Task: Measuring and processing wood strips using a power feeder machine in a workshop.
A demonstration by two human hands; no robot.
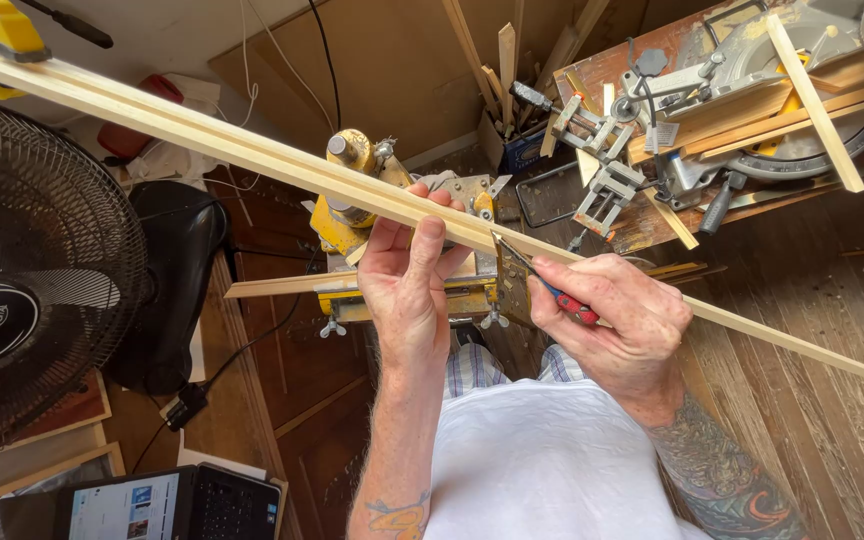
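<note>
left hand (407, 275) pinches long wooden strip (252, 155) from below | right hand (607, 315) grips red-handled knife (552, 290), tip touching strip | yellow bench tool (352, 220) beneath

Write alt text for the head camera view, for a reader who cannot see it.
A person's left hand steadies a long pale wooden strip running diagonally across the view, while the right hand presses a red-handled pointed tool to it. Below lie a yellow power tool, a black fan at left and a miter saw at upper right.
</note>
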